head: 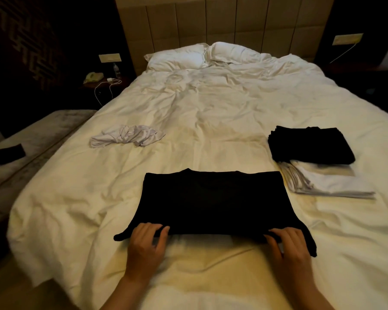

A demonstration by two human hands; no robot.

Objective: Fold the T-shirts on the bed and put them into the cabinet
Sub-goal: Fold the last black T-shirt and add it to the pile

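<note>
A person's left hand (pixel 146 245) and right hand (pixel 288 248) each grasp the near edge of a black T-shirt (pixel 211 202) lying on a white-covered bed (pixel 211 108), fingers curled over the fabric and their tips hidden in its fold; both forearms are cut off by the bottom of the frame. The shirt, part-folded, lies with its long axis across the bed, collar pointing away toward the pillows (pixel 202 55), and dark sleeve ends poke out beyond each hand. Its black cloth swallows most detail, so the layers cannot be counted. Beyond the shirt to the left lies a crumpled white T-shirt (pixel 127 136). Beyond it to the right sits a stack of folded black shirts (pixel 309 144) overlapping a stack of folded white shirts (pixel 329 183). Far left of the shirt, a dim nightstand holds a telephone (pixel 92 77) and a white cable (pixel 105 88).
</note>
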